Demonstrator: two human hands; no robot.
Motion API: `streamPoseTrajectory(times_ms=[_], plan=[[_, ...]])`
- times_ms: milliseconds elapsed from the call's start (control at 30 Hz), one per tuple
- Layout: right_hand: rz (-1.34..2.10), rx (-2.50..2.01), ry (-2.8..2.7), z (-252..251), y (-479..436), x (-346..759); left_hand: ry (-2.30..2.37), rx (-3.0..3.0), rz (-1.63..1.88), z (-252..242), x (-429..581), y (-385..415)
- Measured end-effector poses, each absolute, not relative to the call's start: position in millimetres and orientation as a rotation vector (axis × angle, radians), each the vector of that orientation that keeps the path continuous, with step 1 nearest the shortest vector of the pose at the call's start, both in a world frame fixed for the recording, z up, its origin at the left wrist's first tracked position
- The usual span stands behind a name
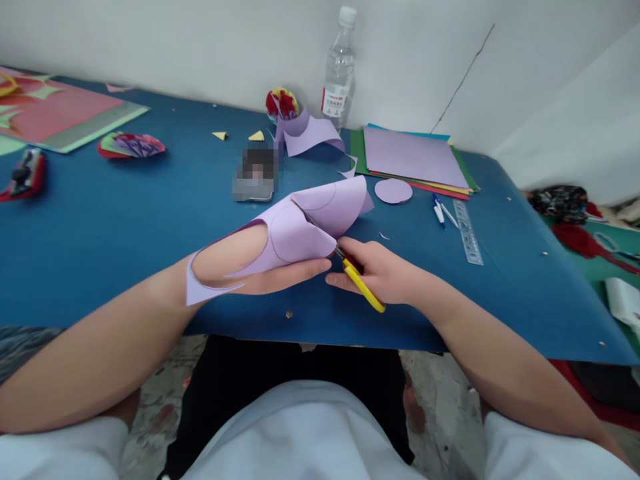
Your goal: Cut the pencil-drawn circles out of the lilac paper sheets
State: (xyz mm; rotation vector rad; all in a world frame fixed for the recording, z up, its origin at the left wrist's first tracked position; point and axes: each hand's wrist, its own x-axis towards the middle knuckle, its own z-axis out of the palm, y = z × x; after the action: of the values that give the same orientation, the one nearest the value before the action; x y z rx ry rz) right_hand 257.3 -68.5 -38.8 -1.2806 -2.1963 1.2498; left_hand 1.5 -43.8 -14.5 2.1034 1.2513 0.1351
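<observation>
A sheet of lilac paper [300, 233] curls over my left hand [273, 275], which grips it from below with the thumb along its near edge. Curved pencil-like outlines show on the sheet, and a round hole is cut out near my wrist. My right hand [373, 267] is closed on yellow-handled scissors [364, 287], whose blades sit at a slit in the paper's right side; their tips are hidden by the sheet. Beyond lies a cut lilac paper circle [394, 191], seemingly stacked with others. A curled lilac offcut [313, 135] rests farther back.
A water bottle [340, 73] stands by the wall. Coloured paper sheets [415, 157] are stacked at the back right, near pens [439, 212] and a clear ruler [469, 233]. A blurred phone [256, 175], folded paper flowers [131, 145] and a red stapler-like object [25, 175] lie leftward.
</observation>
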Motion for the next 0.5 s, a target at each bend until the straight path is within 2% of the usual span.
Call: streamPoseTrajectory(times_ms=[500], plan=[[1.260, -1.294, -2.200, -37.8, -68.2, 257.8, 1.294, 2.095, 0.083, -18.5, 2.2, -42.3]])
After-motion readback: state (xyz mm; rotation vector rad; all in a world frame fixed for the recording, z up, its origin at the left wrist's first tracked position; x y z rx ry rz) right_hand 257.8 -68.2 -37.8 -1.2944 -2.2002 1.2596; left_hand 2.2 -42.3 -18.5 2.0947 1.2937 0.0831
